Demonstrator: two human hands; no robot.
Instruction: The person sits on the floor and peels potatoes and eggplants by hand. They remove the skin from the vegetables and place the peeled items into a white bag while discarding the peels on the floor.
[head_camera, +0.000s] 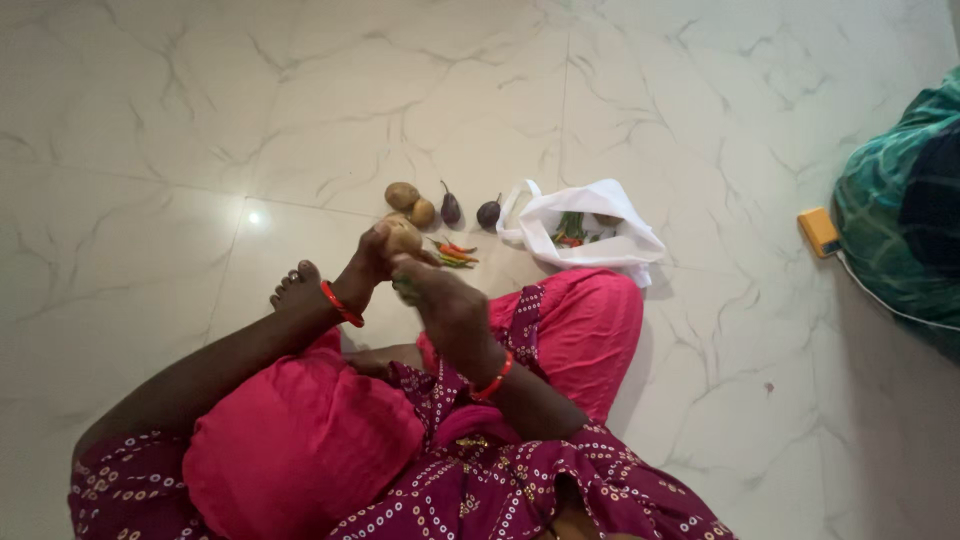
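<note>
Head view: my left hand (368, 262) grips a potato (404, 237) over the floor (150, 150), right hand (450, 310) closed around something green, can't tell what. Potato's probably firm, heavyish; hold it round the middle.

Glossy white marble-veined floor tiles (700, 120) with thin grout lines, small light glare (254, 216) at left, teal checked cloth (900, 210) at right edge.
</note>
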